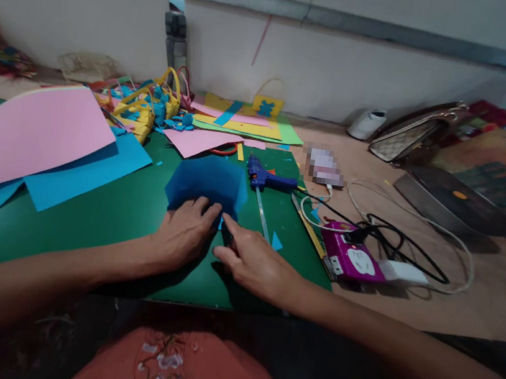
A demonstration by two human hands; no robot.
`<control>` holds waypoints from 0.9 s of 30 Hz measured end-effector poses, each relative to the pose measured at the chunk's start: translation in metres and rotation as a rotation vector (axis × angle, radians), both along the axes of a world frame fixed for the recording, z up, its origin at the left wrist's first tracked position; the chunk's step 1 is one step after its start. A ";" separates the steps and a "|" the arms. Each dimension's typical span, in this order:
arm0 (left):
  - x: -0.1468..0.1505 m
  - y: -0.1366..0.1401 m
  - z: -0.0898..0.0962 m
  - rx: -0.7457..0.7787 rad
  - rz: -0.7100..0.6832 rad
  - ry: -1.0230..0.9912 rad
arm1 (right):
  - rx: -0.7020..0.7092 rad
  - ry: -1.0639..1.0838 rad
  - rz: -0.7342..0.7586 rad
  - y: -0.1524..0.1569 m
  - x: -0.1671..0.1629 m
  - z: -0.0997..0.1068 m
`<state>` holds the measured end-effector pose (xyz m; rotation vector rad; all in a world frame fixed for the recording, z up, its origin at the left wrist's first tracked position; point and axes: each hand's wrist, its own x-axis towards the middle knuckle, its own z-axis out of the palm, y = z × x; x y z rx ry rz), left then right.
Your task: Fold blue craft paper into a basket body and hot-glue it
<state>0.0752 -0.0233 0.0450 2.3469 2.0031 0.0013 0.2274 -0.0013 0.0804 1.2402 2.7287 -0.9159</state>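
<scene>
A folded piece of dark blue paper stands raised on the green cutting mat in front of me. My left hand is closed over its near edge, fingers bent and pressing down. On the right side of that edge, the index fingertip of my right hand touches by a small light blue tab. Its thumb is held apart from the index finger; the other fingers are partly hidden. Just beyond my right hand lies a blue hot glue gun, with a clear glue stick beside it.
Pink sheets and blue sheets lie left. Behind them are small yellow paper baskets and red-handled scissors. At right are a purple power strip, black cable, phone and dark case.
</scene>
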 end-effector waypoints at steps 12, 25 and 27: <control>0.000 -0.015 0.010 -0.075 -0.118 0.095 | -0.612 0.324 -0.412 0.009 -0.020 -0.003; -0.005 -0.019 0.004 0.057 -0.088 0.106 | -0.598 0.306 -0.514 0.012 -0.029 0.002; -0.005 -0.017 0.005 0.060 -0.080 0.106 | -0.562 0.269 -0.485 0.012 -0.029 0.000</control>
